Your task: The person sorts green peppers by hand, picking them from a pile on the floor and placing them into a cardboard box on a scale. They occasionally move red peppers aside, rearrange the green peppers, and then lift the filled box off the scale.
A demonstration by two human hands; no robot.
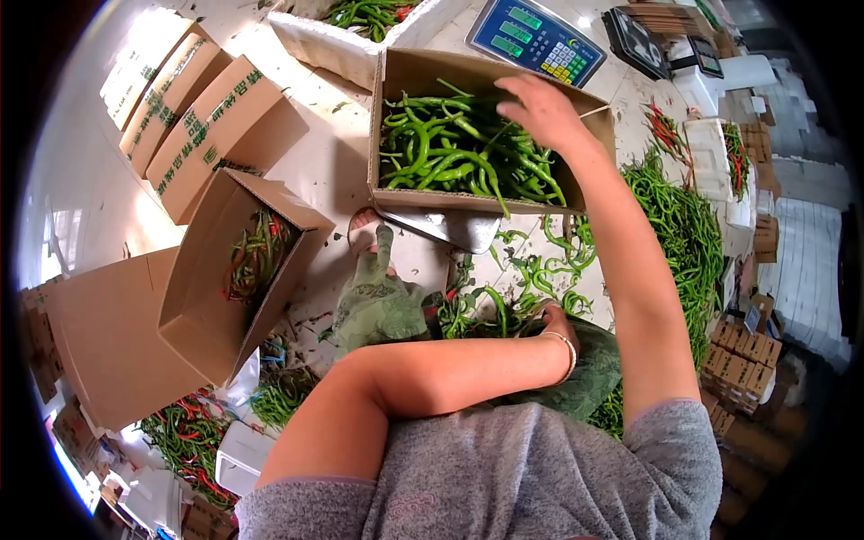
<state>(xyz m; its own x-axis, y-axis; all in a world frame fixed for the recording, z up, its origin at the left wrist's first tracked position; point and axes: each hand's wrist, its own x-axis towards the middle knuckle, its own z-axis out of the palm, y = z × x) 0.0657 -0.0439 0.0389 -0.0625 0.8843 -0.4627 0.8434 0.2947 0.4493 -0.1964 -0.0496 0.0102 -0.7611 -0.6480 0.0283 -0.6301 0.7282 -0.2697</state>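
Observation:
An open cardboard box [477,200] holds long green chili peppers [441,148] piled inside. Over its back right part is my right hand [540,110], fingers stretched out and apart, with nothing seen in them. My left arm crosses in front of my body. At its end my left hand [562,331], with a bracelet at the wrist, is low beside loose green chili peppers [540,274] on the floor. Shadow and angle hide most of its fingers. Beneath the box's front edge shows a metal scale plate [454,229].
A scale display [535,40] stands behind the box, near a white foam box [328,45] of peppers. At right lies a large heap of green chilies [675,243]. On the left, another open carton [202,297] contains red and green chilies; closed cartons [216,130] stand behind it.

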